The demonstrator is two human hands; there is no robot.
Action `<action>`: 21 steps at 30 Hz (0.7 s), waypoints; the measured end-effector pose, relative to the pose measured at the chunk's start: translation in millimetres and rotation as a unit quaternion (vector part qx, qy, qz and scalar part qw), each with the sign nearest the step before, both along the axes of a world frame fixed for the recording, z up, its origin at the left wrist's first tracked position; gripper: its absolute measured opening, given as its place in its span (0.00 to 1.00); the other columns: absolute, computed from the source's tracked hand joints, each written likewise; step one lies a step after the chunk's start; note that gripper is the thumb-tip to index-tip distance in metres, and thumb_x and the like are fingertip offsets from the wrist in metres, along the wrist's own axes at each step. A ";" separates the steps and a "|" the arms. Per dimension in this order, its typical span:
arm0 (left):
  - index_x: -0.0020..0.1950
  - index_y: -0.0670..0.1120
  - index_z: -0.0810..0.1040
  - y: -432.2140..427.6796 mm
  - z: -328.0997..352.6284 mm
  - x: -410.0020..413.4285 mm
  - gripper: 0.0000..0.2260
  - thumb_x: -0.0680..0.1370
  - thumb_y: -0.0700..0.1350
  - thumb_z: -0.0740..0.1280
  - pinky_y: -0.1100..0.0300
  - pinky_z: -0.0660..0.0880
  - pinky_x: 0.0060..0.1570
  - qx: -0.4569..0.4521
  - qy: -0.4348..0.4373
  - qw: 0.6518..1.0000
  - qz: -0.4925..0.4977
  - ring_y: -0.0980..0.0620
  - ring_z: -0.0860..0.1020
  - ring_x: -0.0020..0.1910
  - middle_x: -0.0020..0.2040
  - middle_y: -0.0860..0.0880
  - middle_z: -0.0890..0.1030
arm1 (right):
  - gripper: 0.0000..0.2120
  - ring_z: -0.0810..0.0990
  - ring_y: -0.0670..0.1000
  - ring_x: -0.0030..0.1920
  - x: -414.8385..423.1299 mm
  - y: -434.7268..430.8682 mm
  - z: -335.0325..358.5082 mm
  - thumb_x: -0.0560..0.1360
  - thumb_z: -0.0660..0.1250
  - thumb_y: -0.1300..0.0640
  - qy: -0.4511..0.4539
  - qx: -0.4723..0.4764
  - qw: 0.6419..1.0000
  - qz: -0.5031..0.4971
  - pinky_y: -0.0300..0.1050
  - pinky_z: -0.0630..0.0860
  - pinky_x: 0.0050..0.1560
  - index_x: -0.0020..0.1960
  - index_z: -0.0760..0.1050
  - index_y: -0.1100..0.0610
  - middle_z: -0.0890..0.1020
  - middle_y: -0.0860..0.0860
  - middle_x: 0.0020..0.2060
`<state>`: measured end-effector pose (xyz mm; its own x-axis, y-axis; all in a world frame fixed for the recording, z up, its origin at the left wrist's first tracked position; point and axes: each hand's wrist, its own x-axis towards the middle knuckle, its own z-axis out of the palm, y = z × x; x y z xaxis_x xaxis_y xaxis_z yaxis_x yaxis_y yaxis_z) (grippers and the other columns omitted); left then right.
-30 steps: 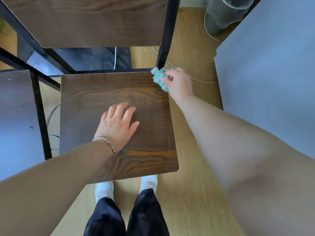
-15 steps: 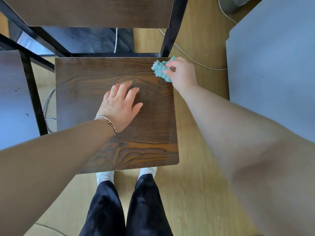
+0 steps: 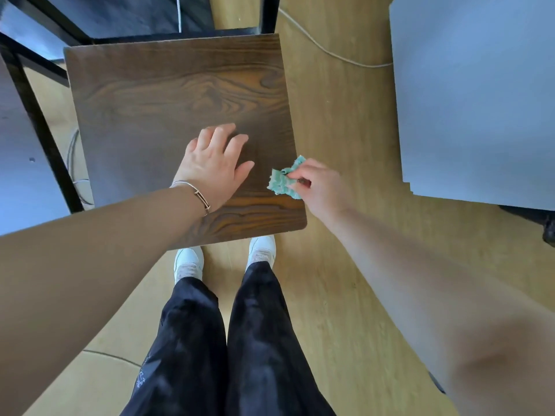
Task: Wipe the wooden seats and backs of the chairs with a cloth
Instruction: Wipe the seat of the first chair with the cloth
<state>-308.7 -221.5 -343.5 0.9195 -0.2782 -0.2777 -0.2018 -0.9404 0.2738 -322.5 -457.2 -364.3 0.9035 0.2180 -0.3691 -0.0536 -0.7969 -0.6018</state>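
At the right edge of the seat, the cloth is pinched by the right hand, the left hand laid flat, straight-fingered; seat-wiping is judged in hand, an inward stroke needed next.

Office-like room, wood-laminate floor, grey tabletop, black-framed wooden chair, loose cable on floor

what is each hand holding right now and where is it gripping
The right hand pinches the teal cloth at its right edge. The left hand holds nothing.
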 end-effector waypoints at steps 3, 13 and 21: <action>0.70 0.44 0.69 -6.2 -2.3 -22.1 0.24 0.79 0.56 0.58 0.40 0.70 0.58 0.000 0.011 1.000 -0.009 0.36 0.68 0.64 0.69 0.41 0.69 | 0.08 0.79 0.47 0.45 -35.6 -9.4 -0.7 0.75 0.69 0.61 0.026 -0.022 0.999 0.017 0.32 0.73 0.44 0.53 0.84 0.57 0.81 0.48 0.52; 0.70 0.44 0.68 -11.5 1.9 -72.3 0.23 0.80 0.56 0.57 0.41 0.69 0.60 0.010 0.033 0.999 -0.038 0.38 0.67 0.66 0.70 0.42 0.68 | 0.09 0.78 0.45 0.45 -83.8 -13.1 2.5 0.77 0.69 0.56 0.072 -0.019 0.996 -0.048 0.28 0.67 0.41 0.56 0.83 0.57 0.81 0.48 0.51; 0.71 0.45 0.67 -2.1 4.7 -76.7 0.24 0.81 0.57 0.55 0.42 0.68 0.62 0.021 0.025 0.999 -0.041 0.39 0.66 0.67 0.71 0.42 0.67 | 0.08 0.75 0.43 0.42 -84.3 -1.3 4.7 0.77 0.67 0.56 -0.008 0.002 0.965 -0.261 0.29 0.70 0.40 0.55 0.80 0.56 0.77 0.44 0.43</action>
<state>-385.4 -223.6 -338.7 0.8790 -0.3392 -0.3351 -0.2662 -0.9322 0.2453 -406.8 -458.5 -359.5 0.8963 -0.2667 -0.3542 -0.4375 -0.6619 -0.6087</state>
